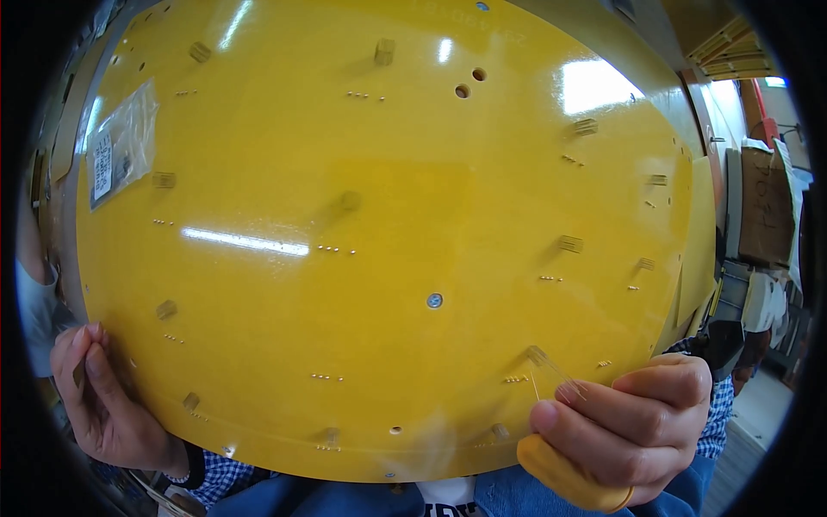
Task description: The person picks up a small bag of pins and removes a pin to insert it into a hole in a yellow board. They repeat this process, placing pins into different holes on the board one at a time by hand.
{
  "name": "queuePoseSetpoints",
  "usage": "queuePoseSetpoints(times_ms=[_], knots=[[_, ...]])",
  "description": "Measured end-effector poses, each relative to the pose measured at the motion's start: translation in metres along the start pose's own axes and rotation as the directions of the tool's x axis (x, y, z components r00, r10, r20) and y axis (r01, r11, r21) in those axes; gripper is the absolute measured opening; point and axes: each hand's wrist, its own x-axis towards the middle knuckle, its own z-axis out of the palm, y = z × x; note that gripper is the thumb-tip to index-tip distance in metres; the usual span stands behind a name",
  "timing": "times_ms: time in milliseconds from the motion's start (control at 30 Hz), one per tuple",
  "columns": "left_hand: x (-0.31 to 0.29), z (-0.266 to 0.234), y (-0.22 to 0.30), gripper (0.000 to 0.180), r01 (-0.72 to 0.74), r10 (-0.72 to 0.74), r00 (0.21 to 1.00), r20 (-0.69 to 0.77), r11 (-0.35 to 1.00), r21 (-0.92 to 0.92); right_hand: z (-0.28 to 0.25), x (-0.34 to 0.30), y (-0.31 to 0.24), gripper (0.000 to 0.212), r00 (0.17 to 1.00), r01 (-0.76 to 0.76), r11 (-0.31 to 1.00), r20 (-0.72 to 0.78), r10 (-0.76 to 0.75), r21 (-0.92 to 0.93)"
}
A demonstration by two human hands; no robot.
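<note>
A large glossy yellow board (413,345) lies in front of me. It carries small rows of short metal pins (336,250) and small upright clusters of thin pins (384,52). My right hand (629,422) is over its lower right part, closed in a pinch, with a yellow cover (564,478) on one digit. Thin, needle-like pins (535,385) stick out at its fingertips, beside a short pin row (516,379) and a slanting pin cluster (537,355). My left hand (112,401) is at the board's lower left edge, fingertips pressed together; anything between them is hidden.
A clear plastic bag (127,142) with a white label and small dark pieces lies at the board's upper left. Two holes (463,90) and a screw (435,301) mark its surface. A cardboard box (765,207) stands beyond its right side. At far left, part of another person (36,302) shows.
</note>
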Motion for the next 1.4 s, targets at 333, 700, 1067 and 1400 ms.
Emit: queuePoseSetpoints(times_ms=[333, 700, 1067, 1400], knots=[[-0.001, 0.000, -0.001, 0.019, 0.013, -0.013, 1.000, -0.020, 1.000, -0.022, -0.004, 0.001, -0.013, 0.011, 0.973, -0.154, 0.980, 0.153, 0.173, -0.129], [0.006, 0.008, 0.008, 0.016, 0.014, -0.018, 0.999, -0.035, 0.994, -0.108, -0.005, -0.011, -0.009, 0.032, 0.942, -0.329, 0.940, 0.042, 0.334, -0.086], [0.007, 0.001, 0.009, 0.015, -0.037, 0.034, 0.999, -0.040, 0.997, -0.071, -0.011, -0.004, -0.005, 0.031, 0.933, -0.310, 0.946, 0.160, 0.322, -0.092], [0.014, -0.009, 0.024, 0.017, -0.206, 0.216, 0.968, 0.124, 0.974, -0.089, -0.008, -0.001, -0.003, 0.026, 0.932, -0.293, 0.953, 0.198, 0.304, -0.080]])
